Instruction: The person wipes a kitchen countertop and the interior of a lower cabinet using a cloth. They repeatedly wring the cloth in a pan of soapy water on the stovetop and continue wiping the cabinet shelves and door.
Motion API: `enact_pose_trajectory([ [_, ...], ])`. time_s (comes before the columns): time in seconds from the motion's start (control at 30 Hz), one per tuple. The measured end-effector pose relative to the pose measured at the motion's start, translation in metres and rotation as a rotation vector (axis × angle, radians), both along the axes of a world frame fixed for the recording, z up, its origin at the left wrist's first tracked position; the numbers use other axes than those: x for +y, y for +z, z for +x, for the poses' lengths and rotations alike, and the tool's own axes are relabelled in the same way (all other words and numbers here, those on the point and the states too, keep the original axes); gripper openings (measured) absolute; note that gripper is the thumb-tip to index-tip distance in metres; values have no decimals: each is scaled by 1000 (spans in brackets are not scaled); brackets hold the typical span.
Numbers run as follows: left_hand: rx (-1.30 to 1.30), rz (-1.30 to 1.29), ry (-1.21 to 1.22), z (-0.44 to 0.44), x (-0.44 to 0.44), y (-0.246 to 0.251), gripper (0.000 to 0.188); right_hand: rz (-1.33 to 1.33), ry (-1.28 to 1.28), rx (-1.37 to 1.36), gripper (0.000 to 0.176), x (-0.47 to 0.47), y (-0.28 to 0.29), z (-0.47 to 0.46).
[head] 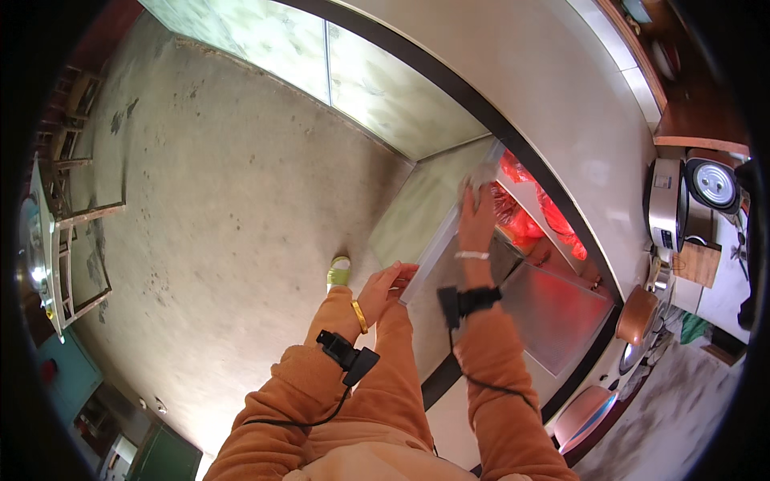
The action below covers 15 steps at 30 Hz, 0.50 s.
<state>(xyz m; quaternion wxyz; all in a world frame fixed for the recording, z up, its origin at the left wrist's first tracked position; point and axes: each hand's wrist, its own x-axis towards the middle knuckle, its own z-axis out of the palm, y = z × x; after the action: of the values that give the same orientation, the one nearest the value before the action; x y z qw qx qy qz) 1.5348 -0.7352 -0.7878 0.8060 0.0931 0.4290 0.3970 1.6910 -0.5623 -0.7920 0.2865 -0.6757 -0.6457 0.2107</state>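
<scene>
An open cabinet door (pixel 415 210) with a pale green panel and a metal edge stands in front of me. My left hand (pixel 388 285) rests with its fingers on the lower end of that edge. My right hand (pixel 478 204), blurred, is at the upper part of the same edge and has what looks like a grey cloth (pixel 484 174) under its fingers. Beside it, inside the cabinet, red plastic bags (pixel 520 225) lie about a white shelf board (pixel 538 216). Both wrists carry black strapped devices with cables.
Above the cabinet runs a pale countertop (pixel 577 132) with a rice cooker (pixel 666 204), a wooden cutting board (pixel 698 264), a brown pot (pixel 637 314) and a pink basin (pixel 583 415). A wood-framed table (pixel 90 213) stands at far left on the concrete floor (pixel 240 180).
</scene>
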Motion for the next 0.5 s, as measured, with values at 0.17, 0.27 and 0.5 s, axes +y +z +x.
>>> enact_pose_trajectory([
  [0.17, -121, -85, 31, -1, -3, -2, 49, -99, 141, 25, 42, -128, 8, -11],
  [0.27, -188, -85, 77, 0, -4, 1, 51, -216, 177, 107, 43, -197, 18, -14],
  [0.5, -85, 39, -48, -25, -7, 14, 51, -943, 82, 595, 41, -268, 63, 17],
])
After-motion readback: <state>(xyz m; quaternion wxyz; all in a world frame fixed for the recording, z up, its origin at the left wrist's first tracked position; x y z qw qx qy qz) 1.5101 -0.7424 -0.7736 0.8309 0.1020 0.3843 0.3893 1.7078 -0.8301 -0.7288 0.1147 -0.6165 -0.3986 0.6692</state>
